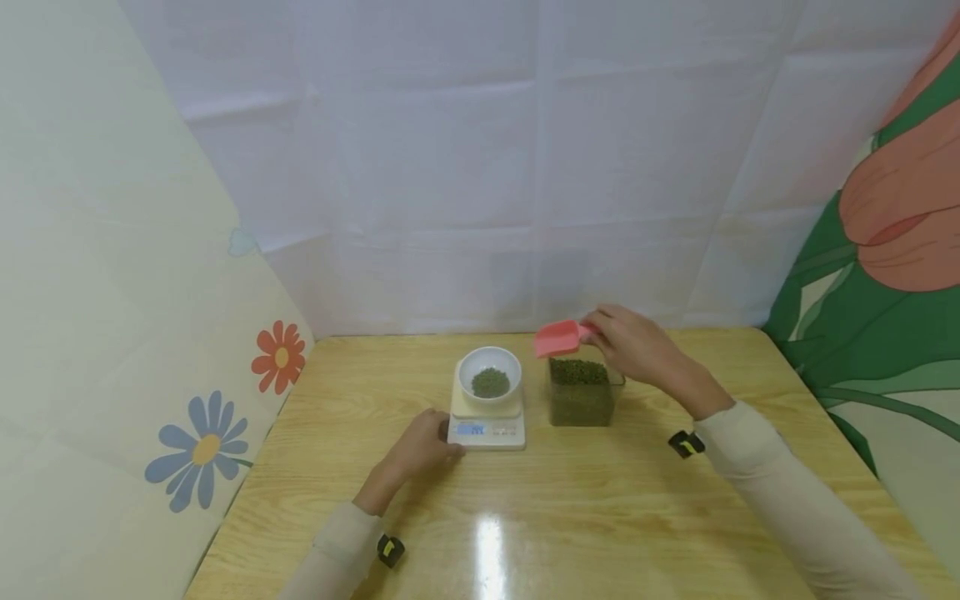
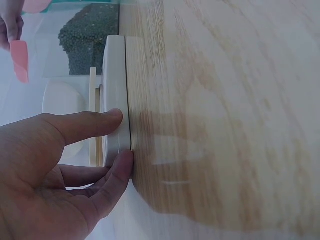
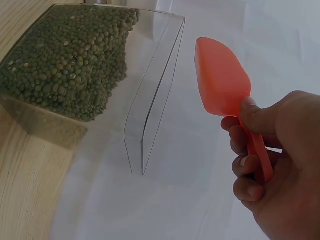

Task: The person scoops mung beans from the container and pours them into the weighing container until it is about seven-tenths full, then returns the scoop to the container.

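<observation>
My right hand [image 1: 633, 346] grips the handle of a pink-red scoop [image 3: 220, 75], holding it above a clear plastic container [image 3: 155, 95]. No beans show in the scoop's visible part. Small green beans, likely mung beans [image 3: 75, 55], partly fill the container. To its left stands a white kitchen scale [image 1: 487, 433] with a lit display, its digits too blurred to read. A white bowl [image 1: 468, 360] with a small heap of green beans [image 1: 491, 383] sits on it. At the scale's front left corner, my left hand [image 1: 420, 446] holds the edge between thumb and curled fingers.
The wooden table [image 1: 570, 508] carries the scale and container side by side near its back edge. A white cloth backdrop [image 1: 435, 167] hangs right behind them. Flower-printed sheets [image 1: 105, 317] stand at both sides.
</observation>
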Tool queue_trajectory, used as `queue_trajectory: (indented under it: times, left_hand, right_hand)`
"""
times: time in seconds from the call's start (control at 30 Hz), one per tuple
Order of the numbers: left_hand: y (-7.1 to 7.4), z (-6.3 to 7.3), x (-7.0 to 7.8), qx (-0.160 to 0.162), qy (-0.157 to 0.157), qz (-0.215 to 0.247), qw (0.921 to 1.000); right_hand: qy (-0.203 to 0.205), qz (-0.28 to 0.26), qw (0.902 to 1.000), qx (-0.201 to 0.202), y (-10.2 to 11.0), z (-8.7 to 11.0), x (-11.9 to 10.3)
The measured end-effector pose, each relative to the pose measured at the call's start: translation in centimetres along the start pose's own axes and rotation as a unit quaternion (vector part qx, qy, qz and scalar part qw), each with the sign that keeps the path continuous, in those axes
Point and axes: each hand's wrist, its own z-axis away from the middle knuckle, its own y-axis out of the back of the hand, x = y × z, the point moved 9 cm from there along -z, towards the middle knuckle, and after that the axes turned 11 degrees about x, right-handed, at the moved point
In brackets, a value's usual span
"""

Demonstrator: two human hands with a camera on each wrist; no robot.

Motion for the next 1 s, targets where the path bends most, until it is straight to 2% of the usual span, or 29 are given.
queue_trajectory:
  times: [0.57,1.0]
  left_hand:
    - [0.1,0.1,-0.1,0.009,0.000,-0.009,0.9999]
    - [0.0,0.0,-0.4,0.004,0.008,-0.006,0.9999]
  right_hand:
    - [-0.016,0.016,0.9997,-0.005,1.1,1.1,1.3]
    - [-0.028,0.025,0.9992,-0.010,1.5,1.8,2.2]
